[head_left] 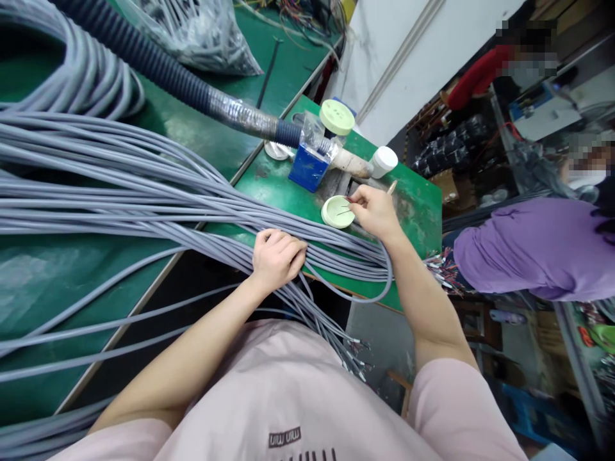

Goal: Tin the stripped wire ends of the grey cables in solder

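My left hand (278, 256) is closed over grey cables (230, 246) at the table's front edge. Above a small pale green dish (331, 221), my right hand (372, 208) pinches the end of one grey cable, whose slack loop (387, 282) curves up to the wrist. Thin dark wires (344, 209) stick out from the fingertips over the dish. Whether they touch its bottom I cannot tell. A pale stick-like thing (393, 187) shows just behind the right hand. Below my left hand, several stripped cable ends (355, 358) hang off the edge.
A ribbed black hose (158, 70) ends in a taped nozzle (353, 163) beside a blue box (307, 168). Nearby stand a white jar (384, 161) and a round green lid (337, 116). Coiled cable (91, 70) lies left. A person in purple (533, 250) is at right.
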`<state>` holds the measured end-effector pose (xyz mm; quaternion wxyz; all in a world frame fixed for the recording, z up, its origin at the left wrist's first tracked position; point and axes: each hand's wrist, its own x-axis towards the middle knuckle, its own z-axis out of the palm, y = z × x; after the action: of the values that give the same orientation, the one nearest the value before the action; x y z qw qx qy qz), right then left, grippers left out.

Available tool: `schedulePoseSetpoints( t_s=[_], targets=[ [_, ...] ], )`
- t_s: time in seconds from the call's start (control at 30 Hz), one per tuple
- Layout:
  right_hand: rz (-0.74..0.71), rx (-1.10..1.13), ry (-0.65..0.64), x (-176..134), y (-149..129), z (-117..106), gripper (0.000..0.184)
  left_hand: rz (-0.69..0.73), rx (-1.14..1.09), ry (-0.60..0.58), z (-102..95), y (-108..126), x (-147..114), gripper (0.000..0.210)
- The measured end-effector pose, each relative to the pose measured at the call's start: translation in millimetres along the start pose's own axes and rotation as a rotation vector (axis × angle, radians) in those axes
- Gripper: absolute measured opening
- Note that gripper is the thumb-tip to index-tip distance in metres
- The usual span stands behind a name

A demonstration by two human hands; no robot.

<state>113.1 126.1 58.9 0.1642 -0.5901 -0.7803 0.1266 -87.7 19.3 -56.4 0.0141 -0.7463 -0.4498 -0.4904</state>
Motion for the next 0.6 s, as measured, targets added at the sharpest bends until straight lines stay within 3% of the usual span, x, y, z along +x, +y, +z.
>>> schedulePoseSetpoints(
  t_s=[0.37, 0.5, 0.6],
  targets=[
    [0.017, -0.335, -0.101, 7.6, 1.9, 24.9, 0.016, 0.03, 0.043, 0.013, -1.7, 0.1, 0.7, 0.007],
    [0.003, -0.316, -0.076, 5.9, 0.0, 16.7, 0.015, 0.031, 0.041, 0.017, -1.4, 0.2, 0.5, 0.007],
    [0.0, -0.245, 0.027, 5.7, 5.5, -0.2, 0.012, 0.026, 0.036, 0.011, -0.5, -0.1, -0.2, 0.008]
  ],
)
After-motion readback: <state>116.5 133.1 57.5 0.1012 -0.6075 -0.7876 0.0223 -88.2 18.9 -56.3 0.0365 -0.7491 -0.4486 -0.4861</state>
